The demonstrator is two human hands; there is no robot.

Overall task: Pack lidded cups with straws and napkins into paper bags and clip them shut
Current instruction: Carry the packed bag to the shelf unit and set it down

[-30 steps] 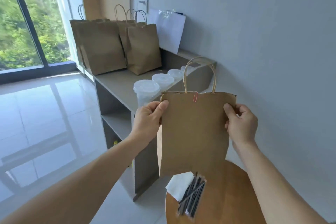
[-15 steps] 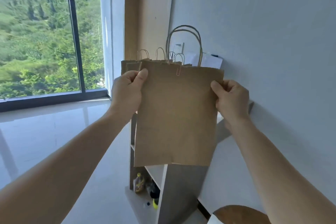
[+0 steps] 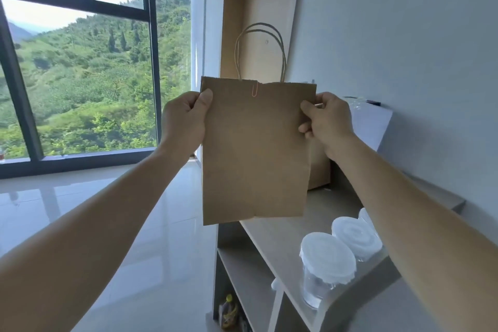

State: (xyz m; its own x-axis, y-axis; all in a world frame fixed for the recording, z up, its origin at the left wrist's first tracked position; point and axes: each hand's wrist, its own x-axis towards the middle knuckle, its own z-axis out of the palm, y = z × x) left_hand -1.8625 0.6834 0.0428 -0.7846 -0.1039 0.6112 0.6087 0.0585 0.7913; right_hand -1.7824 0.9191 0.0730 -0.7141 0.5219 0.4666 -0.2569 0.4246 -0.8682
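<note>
The brown paper bag [image 3: 256, 156] hangs in the air at the centre of the view, above the near end of the desk [image 3: 283, 232]. The left hand [image 3: 183, 121] pinches its left edge and the right hand [image 3: 327, 121] its right edge, both just below the top, with thumbs on the front face. A pink paper clip [image 3: 254, 90] sits on the top edge, just left of the middle, and the twisted handles [image 3: 260, 48] stand up at 12 o'clock.

The bag looks packed and clipped, so the step in hand is probably setting it down. Another brown bag [image 3: 319, 167] shows behind it at 4 o'clock, which suggests the spot.

To do it well:
- Hold the bag upright and level so that a cup inside cannot tip.
- Lower it until the base sits flat on the desk, and only then let go.
- Place it beside the other bag, not against it.
- Stay clear of the lidded cups [image 3: 327, 261] at 5 o'clock.
- Leave the top edge alone, since the single clip could slip off.
</note>
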